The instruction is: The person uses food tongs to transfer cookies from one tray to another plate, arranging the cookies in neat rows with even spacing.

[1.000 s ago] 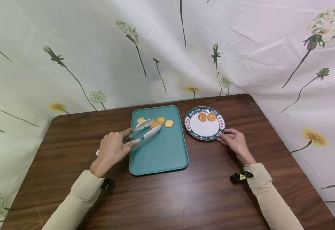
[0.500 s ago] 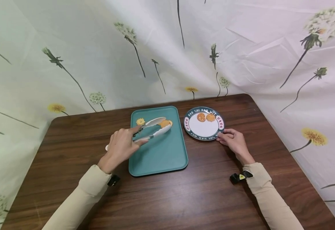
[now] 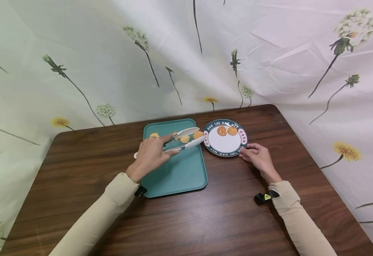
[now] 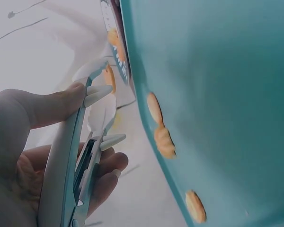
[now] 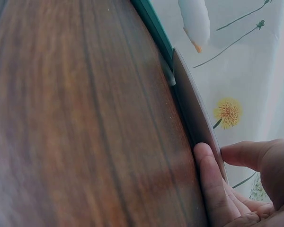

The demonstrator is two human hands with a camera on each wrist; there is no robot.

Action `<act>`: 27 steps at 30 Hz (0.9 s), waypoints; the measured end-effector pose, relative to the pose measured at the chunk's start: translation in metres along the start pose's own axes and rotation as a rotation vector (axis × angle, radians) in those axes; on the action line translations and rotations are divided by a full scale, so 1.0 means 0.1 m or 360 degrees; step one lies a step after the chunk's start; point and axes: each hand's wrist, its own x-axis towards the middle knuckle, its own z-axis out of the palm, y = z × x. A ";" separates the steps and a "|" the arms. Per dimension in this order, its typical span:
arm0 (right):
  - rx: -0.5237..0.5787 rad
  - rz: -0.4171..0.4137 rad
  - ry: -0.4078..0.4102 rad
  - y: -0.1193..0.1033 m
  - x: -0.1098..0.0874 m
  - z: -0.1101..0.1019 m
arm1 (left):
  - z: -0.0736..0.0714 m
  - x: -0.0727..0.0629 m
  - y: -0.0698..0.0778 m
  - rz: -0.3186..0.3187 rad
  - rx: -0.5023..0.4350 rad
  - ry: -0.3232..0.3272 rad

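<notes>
My left hand (image 3: 150,153) grips a pair of metal tongs (image 3: 193,143) with white scalloped tips. Between those tips is a round golden biscuit (image 3: 198,134), raised above the tray's right edge beside the plate; the left wrist view also has this biscuit (image 4: 110,78) in the tongs. At the plate's near right rim, my right hand (image 3: 258,158) pinches the white plate (image 3: 222,145) with its dark green lettered border, thumb on top and fingers beneath. Two browned biscuits, one a swirl (image 3: 232,131) and one pretzel-like (image 3: 221,131), lie on the plate's far part.
The teal tray (image 3: 177,181) lies left of the plate on a dark wooden table (image 3: 231,213). On its far part sit a pale round biscuit (image 3: 184,139), a flower-shaped biscuit partly behind the tongs, and another biscuit (image 3: 154,134). A dandelion-print cloth (image 3: 109,71) hangs behind.
The left hand has moved right with the tongs, which have taken a round biscuit from the group on the tray and lifted it towards the plate. The right hand stays at the plate's rim.
</notes>
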 end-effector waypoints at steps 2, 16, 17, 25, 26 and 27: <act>-0.0013 -0.0002 -0.0001 0.01 0.00 0.00 | 0.04 0.05 0.03 0.0023 0.0019 0.0001; -0.0056 -0.0013 -0.0006 0.01 0.01 0.00 | 0.28 0.34 0.16 0.0042 -0.0006 -0.0119; -0.0059 -0.0012 -0.0007 0.00 0.01 -0.01 | 0.29 0.35 0.17 0.0046 0.0000 -0.0126; -0.0044 -0.0008 0.0000 -0.02 0.02 -0.01 | 0.37 0.46 0.26 0.0075 0.0018 -0.0116; -0.0044 -0.0007 0.0003 -0.02 0.03 -0.01 | 0.37 0.48 0.26 0.0076 0.0016 -0.0113; -0.0049 -0.0009 0.0001 -0.01 0.03 -0.01 | 0.38 0.49 0.26 0.0077 0.0017 -0.0113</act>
